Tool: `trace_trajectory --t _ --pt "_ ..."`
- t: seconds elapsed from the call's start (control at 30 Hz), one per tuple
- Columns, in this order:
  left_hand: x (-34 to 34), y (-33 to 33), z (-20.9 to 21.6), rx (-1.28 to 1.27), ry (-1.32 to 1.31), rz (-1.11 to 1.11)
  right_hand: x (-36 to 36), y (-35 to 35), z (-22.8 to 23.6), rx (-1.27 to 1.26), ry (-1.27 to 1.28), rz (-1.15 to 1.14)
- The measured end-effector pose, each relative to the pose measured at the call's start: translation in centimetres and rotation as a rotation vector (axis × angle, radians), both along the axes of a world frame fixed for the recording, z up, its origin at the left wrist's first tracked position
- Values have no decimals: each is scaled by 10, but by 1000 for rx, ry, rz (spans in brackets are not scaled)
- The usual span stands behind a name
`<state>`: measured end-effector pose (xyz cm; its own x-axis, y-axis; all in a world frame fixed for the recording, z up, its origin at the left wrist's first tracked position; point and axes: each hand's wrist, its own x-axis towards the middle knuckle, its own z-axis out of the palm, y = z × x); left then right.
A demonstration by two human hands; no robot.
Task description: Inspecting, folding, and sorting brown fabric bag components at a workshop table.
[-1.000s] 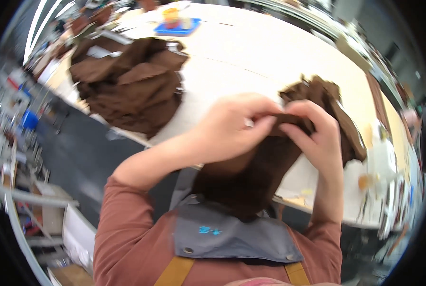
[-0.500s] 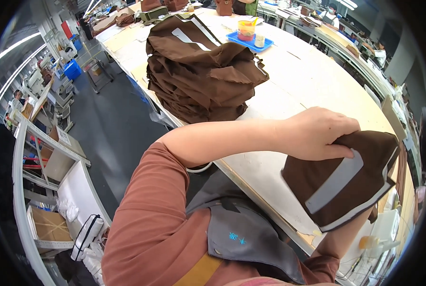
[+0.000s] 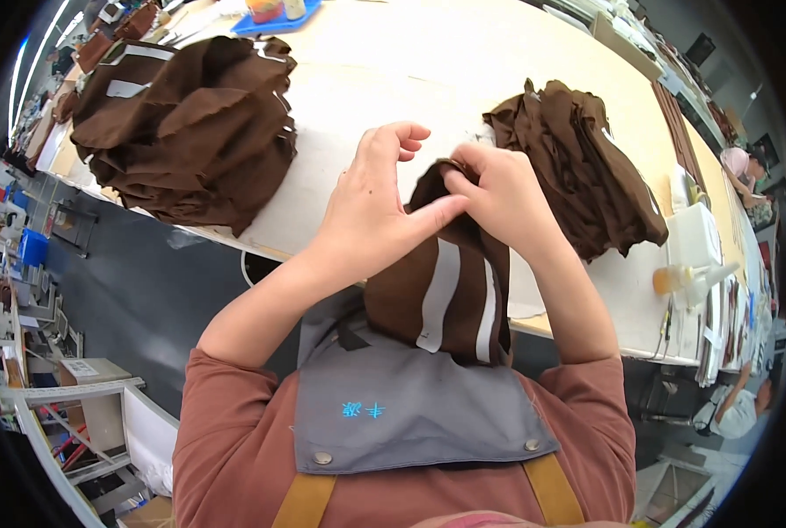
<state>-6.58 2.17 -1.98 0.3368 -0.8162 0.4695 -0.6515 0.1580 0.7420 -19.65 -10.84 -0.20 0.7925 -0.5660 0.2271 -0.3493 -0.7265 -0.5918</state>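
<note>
A brown fabric piece [image 3: 394,304] with pale grey strips hangs in front of my apron, its top edge bunched and folded over. My right hand [image 3: 504,195] pinches that top edge between thumb and fingers. Just left of it, my left hand [image 3: 371,202] has its fingers spread and curved, and its thumb reaches across to the folded edge beside the right thumb. Part of the fabric behind the hands is hidden. A large heap of brown fabric pieces [image 3: 190,132] lies on the table to the left, and a second pile [image 3: 582,167] to the right.
The pale worktable [image 3: 384,88] curves around in front of me, carrying a blue tray [image 3: 278,19] with pots at the far side. A bottle with amber liquid [image 3: 670,281] stands at the right near a white box [image 3: 694,233]. A metal-framed rack [image 3: 85,387] is at lower left.
The view has turned to the right. The fabric piece has come from the right side to in front of my chest. My left hand has released it, while the right now grips its top edge.
</note>
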Motion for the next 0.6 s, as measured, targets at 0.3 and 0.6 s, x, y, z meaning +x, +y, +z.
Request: trace_trajectory --t 0.3,0.6 --pt "29 -2 -6 412 671 -432 -26 -27 18 739 95 306" --pt "32 -9 -22 438 1050 -654 -34 -46 -17 1171 10 460"
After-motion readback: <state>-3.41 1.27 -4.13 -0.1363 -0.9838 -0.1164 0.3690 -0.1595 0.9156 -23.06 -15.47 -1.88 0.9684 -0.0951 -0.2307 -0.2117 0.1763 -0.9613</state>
